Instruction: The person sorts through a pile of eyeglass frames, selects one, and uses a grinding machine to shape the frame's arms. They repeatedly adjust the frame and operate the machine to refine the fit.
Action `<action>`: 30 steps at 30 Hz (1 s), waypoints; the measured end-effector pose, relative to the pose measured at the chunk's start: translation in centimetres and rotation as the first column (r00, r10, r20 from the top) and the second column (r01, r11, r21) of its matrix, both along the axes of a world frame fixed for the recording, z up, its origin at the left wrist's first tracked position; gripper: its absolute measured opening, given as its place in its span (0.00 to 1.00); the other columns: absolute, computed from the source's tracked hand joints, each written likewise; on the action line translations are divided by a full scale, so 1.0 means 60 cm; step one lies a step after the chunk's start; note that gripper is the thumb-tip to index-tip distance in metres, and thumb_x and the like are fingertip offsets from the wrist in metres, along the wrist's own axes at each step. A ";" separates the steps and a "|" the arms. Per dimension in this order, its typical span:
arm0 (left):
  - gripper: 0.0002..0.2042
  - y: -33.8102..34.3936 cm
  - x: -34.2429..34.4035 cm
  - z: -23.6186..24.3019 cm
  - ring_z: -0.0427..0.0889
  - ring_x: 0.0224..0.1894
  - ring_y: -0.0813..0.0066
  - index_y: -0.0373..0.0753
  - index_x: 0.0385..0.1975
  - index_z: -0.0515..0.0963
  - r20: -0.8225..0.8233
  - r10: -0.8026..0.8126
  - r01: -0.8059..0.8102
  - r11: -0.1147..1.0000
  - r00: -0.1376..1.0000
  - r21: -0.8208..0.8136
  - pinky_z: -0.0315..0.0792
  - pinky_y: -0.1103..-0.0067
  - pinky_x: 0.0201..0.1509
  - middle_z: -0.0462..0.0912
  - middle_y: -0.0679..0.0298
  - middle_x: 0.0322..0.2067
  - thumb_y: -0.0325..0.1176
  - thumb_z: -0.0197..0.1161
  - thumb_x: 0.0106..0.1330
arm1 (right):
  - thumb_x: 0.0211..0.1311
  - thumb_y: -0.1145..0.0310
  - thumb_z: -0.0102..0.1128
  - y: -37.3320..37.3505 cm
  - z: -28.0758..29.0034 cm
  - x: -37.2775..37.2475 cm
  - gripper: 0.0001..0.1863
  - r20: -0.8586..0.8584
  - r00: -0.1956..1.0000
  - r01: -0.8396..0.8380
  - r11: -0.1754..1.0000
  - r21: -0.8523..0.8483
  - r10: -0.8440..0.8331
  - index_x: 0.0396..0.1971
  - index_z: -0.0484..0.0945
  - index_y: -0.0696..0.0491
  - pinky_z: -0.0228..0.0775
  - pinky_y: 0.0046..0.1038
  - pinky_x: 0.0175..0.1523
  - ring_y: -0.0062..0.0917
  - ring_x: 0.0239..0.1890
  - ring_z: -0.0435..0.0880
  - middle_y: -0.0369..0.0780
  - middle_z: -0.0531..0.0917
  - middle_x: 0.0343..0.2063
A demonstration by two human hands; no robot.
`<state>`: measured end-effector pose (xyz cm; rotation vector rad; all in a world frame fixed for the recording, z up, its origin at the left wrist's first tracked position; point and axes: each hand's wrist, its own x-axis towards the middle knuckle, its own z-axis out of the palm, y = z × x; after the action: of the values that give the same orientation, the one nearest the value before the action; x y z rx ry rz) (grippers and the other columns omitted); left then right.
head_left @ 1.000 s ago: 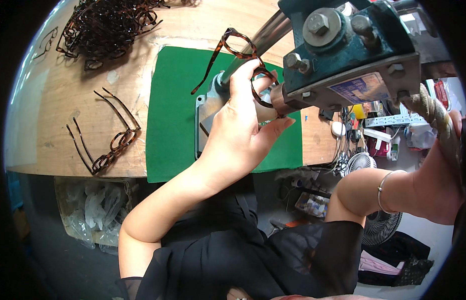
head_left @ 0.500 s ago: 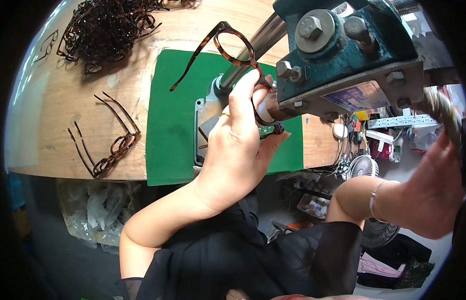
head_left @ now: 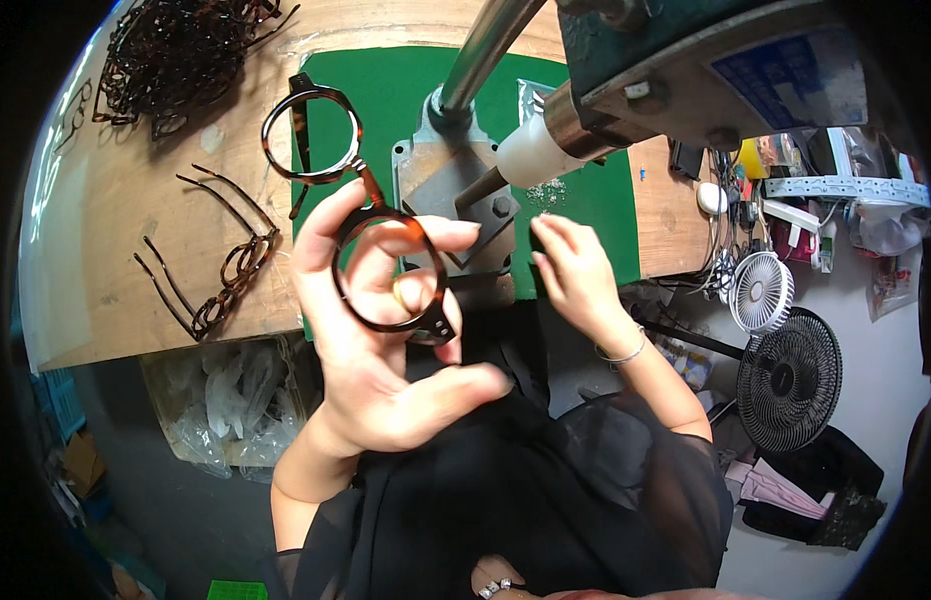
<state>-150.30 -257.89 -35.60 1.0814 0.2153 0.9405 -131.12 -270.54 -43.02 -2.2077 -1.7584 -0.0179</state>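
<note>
My left hand holds up a tortoiseshell glasses frame, its fingers around and behind the lower rim. One temple shows, at the far rim's end. My right hand hovers beside the base of a bench press, fingers loosely bent and apart, with nothing visible in them. Just beyond its fingertips, small shiny bits lie on the green mat. Above the press base hangs the head's white sleeve, with a dark rod below it.
Another pair of tortoiseshell glasses rests on the wooden table at left. A dark heap of frames lies farther back. The press column rises behind. Cables, a white fan and a black fan stand at right.
The left hand has drawn the glasses frame away from the press head, toward me and left. My right hand has moved from the far right to beside the press base.
</note>
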 end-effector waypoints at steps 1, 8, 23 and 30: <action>0.32 0.002 0.001 0.002 0.66 0.15 0.79 0.37 0.56 0.44 -0.004 0.021 -0.021 0.997 1.000 -0.069 0.63 0.90 0.19 0.69 0.49 0.42 0.34 0.56 0.57 | 0.48 0.74 0.55 -0.003 0.007 0.007 0.19 -0.022 0.999 0.031 0.998 0.056 -0.030 0.44 0.69 0.57 0.64 0.31 0.45 0.36 0.40 0.70 0.44 0.72 0.40; 0.33 -0.013 0.009 0.014 0.76 0.29 0.74 0.37 0.58 0.44 -0.167 -0.029 -0.001 0.984 0.986 -0.178 0.72 0.83 0.34 0.71 0.51 0.41 0.20 0.53 0.53 | 0.49 0.75 0.58 0.007 -0.039 0.032 0.04 -0.604 0.745 0.372 0.928 0.026 -0.282 0.26 0.74 0.57 0.65 0.17 0.28 0.15 0.21 0.71 0.35 0.74 0.20; 0.12 -0.010 -0.010 0.010 0.72 0.19 0.78 0.31 0.43 0.61 -0.224 -0.249 0.121 0.877 0.942 -0.466 0.73 0.80 0.26 0.74 0.52 0.28 0.32 0.45 0.64 | 0.47 0.74 0.59 0.020 -0.052 0.012 0.04 -0.378 0.889 0.331 0.933 0.138 -0.260 0.25 0.75 0.56 0.64 0.24 0.32 0.24 0.25 0.72 0.37 0.73 0.20; 0.19 -0.025 -0.010 0.006 0.72 0.25 0.86 0.31 0.52 0.58 -0.211 -0.335 0.235 0.891 0.918 -0.389 0.69 0.88 0.31 0.73 0.58 0.39 0.20 0.48 0.60 | 0.45 0.73 0.62 0.023 -0.058 0.001 0.05 -0.423 0.857 0.402 0.895 0.193 -0.293 0.22 0.75 0.55 0.62 0.25 0.31 0.25 0.25 0.70 0.36 0.73 0.19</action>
<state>-150.93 -259.39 -35.24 0.8697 0.4246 0.4563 -131.04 -269.15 -46.49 -2.1159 -1.0585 0.0781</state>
